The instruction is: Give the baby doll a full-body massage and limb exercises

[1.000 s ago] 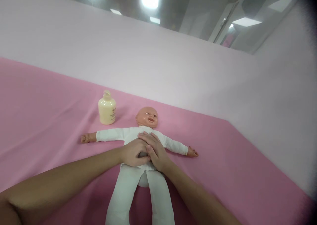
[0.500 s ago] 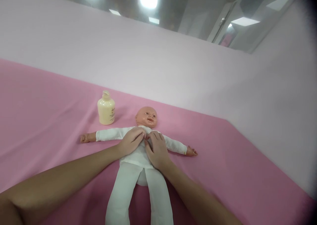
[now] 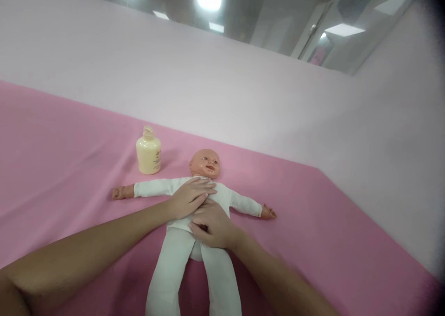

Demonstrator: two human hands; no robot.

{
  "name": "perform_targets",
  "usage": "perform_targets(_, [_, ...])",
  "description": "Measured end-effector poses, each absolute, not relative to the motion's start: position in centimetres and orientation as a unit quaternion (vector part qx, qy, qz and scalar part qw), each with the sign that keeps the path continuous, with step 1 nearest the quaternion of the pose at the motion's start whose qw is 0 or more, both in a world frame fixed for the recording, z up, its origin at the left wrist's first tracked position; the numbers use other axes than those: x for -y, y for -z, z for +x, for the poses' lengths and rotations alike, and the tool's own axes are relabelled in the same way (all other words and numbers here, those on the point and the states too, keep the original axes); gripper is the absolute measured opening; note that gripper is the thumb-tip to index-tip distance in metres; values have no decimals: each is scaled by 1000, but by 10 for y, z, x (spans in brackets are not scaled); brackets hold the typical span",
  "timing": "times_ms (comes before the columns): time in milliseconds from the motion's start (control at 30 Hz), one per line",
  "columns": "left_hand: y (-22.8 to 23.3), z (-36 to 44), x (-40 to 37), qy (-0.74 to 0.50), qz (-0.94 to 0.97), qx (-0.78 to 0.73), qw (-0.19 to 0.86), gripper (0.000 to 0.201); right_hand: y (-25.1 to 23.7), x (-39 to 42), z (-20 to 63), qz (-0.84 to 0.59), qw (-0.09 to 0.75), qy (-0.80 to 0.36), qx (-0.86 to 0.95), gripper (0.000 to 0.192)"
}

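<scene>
A baby doll (image 3: 155,187) in a white suit lies on its back on the pink cloth, arms spread, bald head (image 3: 205,162) toward the wall. My left hand (image 3: 191,197) rests flat on the doll's chest, fingers stretched out across it. Just below, my right hand (image 3: 210,225) lies on the doll's belly with its fingers curled against the white fabric. Both hands touch the doll; neither lifts it.
A cream lotion bottle (image 3: 148,151) with a flip cap stands upright left of the doll's head. The pink cloth (image 3: 62,158) covers the surface up to a pale wall (image 3: 215,89) behind and at the right.
Both hands met at the doll's upper chest half a second ago. Since then the right hand has slid down to the belly and the left hand has spread across the chest.
</scene>
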State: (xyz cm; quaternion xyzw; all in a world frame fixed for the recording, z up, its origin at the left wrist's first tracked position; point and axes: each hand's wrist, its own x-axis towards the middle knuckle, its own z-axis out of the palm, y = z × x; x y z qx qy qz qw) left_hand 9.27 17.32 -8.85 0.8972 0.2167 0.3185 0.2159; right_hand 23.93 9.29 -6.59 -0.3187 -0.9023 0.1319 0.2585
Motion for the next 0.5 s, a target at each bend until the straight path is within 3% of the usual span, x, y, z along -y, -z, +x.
perform_targets(300, [93,94,-176,-357,867,-281,204,37,71,-93,235,-541,270,-57,795,37])
perform_targets(500, [92,92,-174,-381,850,-309,193,33,69,-95,239,-599,285,-3,748,22])
